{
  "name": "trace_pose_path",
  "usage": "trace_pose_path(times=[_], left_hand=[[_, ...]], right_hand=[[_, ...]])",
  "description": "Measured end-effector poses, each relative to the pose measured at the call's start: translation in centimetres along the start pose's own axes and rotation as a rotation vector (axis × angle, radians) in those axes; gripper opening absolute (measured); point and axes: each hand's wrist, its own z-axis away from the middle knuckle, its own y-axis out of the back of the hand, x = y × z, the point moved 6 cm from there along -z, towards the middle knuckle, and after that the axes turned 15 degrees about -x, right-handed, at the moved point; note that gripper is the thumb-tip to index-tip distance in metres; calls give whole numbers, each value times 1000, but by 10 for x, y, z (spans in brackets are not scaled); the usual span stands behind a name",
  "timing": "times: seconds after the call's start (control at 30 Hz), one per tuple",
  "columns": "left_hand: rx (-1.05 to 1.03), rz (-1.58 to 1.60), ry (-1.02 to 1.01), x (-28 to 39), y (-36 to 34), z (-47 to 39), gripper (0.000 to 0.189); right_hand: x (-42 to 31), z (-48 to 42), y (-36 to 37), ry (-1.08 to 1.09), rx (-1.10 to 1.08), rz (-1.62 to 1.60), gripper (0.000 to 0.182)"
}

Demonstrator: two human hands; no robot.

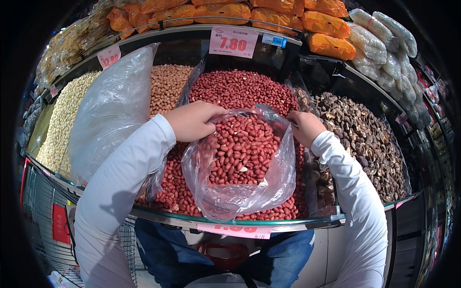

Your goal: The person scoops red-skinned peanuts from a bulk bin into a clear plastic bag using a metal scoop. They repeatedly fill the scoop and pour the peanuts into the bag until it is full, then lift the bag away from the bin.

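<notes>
A clear plastic bag (277, 194) lies wide-mouthed on the bin of red-skinned peanuts (230, 86). Inside it is a heap of red-skinned peanuts (241, 151), with a pale one among them. My left hand (196, 120) pinches the bag's rim at its upper left. On the upper right, my right hand (306, 126) grips the opposite part of the rim. The fingertips of both hands are partly hidden behind the plastic. Around the bag, more loose peanuts show on the left, below and behind.
Dried mushrooms (360, 140) fill the bin at right. At left are tan nuts (167, 86), a large clear plastic bag (111, 111) and pale beans or nuts (68, 122). A glass edge (288, 222) runs along the front. A shopping cart (47, 212) stands lower left; orange packages (223, 12) line the back shelf.
</notes>
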Motion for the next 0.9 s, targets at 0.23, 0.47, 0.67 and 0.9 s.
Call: trace_pose_path(times=[0.23, 0.47, 0.67, 0.9], left_hand=[[-28, 32, 22, -2, -1, -2, 50], [-24, 14, 17, 0, -1, -3, 51], [-5, 13, 26, -6, -3, 0, 51], [-10, -4, 20, -3, -1, -1, 50]], right_hand=[[3, -1, -5, -13, -9, 10, 25], [5, 1, -1, 25, 84, -105, 26], [2, 3, 14, 90, 321, -325, 24], [-4, 22, 44, 109, 584, -300, 21]])
